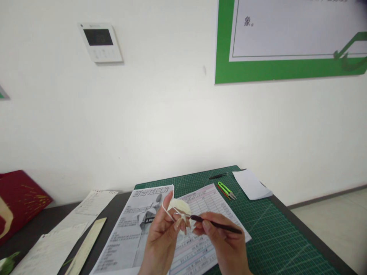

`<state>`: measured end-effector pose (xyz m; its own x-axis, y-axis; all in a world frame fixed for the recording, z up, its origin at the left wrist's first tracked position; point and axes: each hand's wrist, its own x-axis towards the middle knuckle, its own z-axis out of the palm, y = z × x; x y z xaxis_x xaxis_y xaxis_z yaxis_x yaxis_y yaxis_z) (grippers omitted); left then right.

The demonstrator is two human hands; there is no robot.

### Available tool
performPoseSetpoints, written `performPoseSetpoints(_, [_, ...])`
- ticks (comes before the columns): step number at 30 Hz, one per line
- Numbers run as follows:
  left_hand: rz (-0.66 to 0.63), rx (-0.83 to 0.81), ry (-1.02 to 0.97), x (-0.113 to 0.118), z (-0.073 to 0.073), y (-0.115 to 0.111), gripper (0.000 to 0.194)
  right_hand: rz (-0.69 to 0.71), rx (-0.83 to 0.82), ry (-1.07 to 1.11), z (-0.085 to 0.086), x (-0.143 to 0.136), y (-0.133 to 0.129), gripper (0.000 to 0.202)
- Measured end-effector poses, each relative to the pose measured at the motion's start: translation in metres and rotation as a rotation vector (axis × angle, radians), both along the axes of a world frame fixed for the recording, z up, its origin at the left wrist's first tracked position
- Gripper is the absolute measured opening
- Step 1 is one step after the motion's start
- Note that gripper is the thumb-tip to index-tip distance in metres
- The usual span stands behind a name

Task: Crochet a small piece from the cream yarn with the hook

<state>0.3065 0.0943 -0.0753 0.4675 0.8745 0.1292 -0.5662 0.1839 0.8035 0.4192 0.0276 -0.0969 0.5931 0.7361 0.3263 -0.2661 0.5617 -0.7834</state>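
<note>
My right hand point(226, 240) grips a dark-handled crochet hook point(216, 224) like a pen, its thin tip pointing left. At that tip, my left hand point(160, 235) pinches a small piece of white crochet work point(182, 218) between thumb and fingers. A strand of white yarn point(163, 206) loops around the raised left index finger. Just behind the fingers shows a pale cream ball of yarn point(181, 205), partly covered by the hand. Both hands are above printed sheets, and the fingers hide much of the stitching.
A green cutting mat point(275, 233) carries a printed chart point(212, 198), green thread snips point(226, 189), a dark slim tool point(218, 176) and white paper point(249, 184). Leftward are a printed page point(117, 233), more sheets point(54, 244), a pale strip point(87, 248) and a red bag point(23, 202). A wall stands behind.
</note>
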Motion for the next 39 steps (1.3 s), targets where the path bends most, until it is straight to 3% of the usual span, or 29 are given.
performPoseSetpoints(4, [0.075,-0.002,-0.016,0.006,0.001,-0.007,0.058,-0.307,0.167,-0.724,-0.003,0.003,-0.010,0.048])
performPoseSetpoints(7, [0.039,-0.073,-0.072,0.007,0.001,-0.006,0.064,-0.301,0.201,-1.096,-0.003,0.010,-0.015,0.065])
performPoseSetpoints(9, [-0.065,-0.162,-0.151,0.004,0.001,-0.003,0.070,-0.250,0.240,-1.165,-0.003,0.012,-0.014,0.066])
performPoseSetpoints(12, [-0.222,-0.277,-0.248,-0.001,0.002,0.003,0.076,-0.180,0.323,-0.986,-0.001,0.011,-0.010,0.060])
performPoseSetpoints(15, [-0.310,-0.286,-0.269,-0.007,0.005,0.007,0.070,-0.073,0.282,-0.689,0.001,0.005,-0.006,0.052])
performPoseSetpoints(22, [-0.348,-0.254,-0.209,-0.013,0.017,0.004,0.059,0.189,0.131,-0.007,-0.005,-0.007,0.001,0.013])
performPoseSetpoints(30, [-0.289,-0.299,-0.209,-0.017,0.016,0.007,0.059,0.206,-0.044,0.217,-0.002,-0.006,-0.002,0.014])
performPoseSetpoints(39, [-0.329,-0.302,-0.247,-0.018,0.016,0.007,0.061,0.231,-0.016,0.253,0.003,0.000,-0.002,0.013])
